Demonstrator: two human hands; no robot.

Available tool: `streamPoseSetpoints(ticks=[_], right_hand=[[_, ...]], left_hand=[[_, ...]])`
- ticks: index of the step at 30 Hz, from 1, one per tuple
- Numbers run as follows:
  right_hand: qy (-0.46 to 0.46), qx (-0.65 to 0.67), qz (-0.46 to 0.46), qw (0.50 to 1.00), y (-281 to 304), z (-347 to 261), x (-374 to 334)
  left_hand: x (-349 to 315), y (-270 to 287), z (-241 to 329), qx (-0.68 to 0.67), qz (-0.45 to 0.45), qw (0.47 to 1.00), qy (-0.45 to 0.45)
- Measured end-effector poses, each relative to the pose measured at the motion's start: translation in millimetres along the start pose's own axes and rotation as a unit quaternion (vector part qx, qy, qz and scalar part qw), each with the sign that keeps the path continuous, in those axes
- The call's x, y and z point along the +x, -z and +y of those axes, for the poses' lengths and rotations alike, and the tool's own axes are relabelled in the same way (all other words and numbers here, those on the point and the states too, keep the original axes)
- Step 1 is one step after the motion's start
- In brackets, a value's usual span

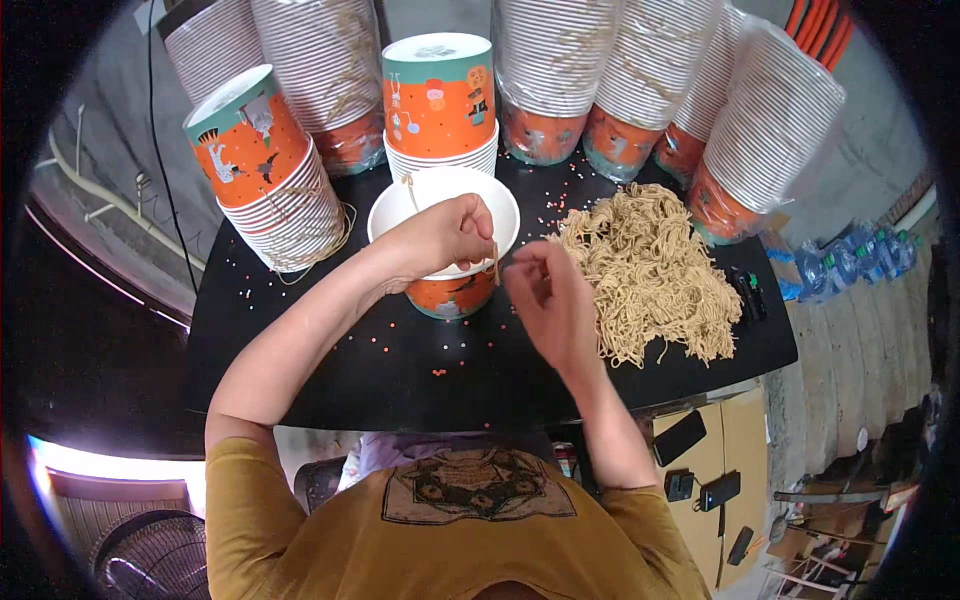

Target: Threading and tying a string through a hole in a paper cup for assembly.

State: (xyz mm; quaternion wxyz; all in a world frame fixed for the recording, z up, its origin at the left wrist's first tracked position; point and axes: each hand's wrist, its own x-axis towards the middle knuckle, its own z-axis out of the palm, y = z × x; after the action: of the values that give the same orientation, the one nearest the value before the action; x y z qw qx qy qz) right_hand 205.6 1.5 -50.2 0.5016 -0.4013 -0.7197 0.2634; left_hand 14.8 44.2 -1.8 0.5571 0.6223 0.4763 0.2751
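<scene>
An upright paper bucket (452,298) with a white inside, orange wall and teal band stands near the table's middle. Over its near right rim, my left hand (445,236) is closed in a pinch on a tan cord (496,266), whose short end hangs below the fingertips. Another bit of cord (411,192) shows at the bucket's far left rim. My right hand (555,308) hovers just right of the bucket, its fingers curled toward the thumb and slightly blurred. Whatever sits between those fingertips cannot be made out. Right of it lies a large heap of tan cords (665,270).
Stacked orange buckets stand behind, one stack topped by an upside-down bucket (440,100). A leaning stack (265,180) with cords is at left; plastic-wrapped stacks (765,120) line the back. Small paper dots (440,372) dot the black table (300,390). Plastic bottles (840,260) lie beyond its right edge.
</scene>
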Motion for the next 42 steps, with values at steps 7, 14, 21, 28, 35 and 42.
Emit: streamPoseSetpoints(ticks=[7, 14, 21, 28, 35, 42], right_hand=[[-0.07, -0.05, 0.01, 0.996, -19.2, -1.8, -9.7], [0.057, -0.107, 0.074, 0.99, -24.9, 0.4, -10.0], [0.157, -0.172, 0.096, 0.968, -29.5, -2.4, -4.5], [0.191, -0.2, 0.092, 0.957, -29.5, 0.8, -5.6], [0.204, -0.206, 0.106, 0.951, -28.0, 3.7, -7.3], [0.085, -0.039, 0.016, 0.995, -15.4, 0.4, -6.3]], left_hand=[[-1.8, -2.2, 3.9, 0.003, -0.001, 1.0, 0.009], [3.7, 0.7, 4.8, 0.042, -0.027, 0.998, 0.031], [6.0, 11.4, -0.1, -0.131, -0.058, 0.985, 0.095], [10.3, 21.9, -6.7, -0.216, -0.102, 0.965, 0.111], [9.0, 21.3, -2.6, -0.22, -0.1, 0.965, 0.1], [7.2, 20.6, -2.9, -0.228, -0.103, 0.963, 0.099]])
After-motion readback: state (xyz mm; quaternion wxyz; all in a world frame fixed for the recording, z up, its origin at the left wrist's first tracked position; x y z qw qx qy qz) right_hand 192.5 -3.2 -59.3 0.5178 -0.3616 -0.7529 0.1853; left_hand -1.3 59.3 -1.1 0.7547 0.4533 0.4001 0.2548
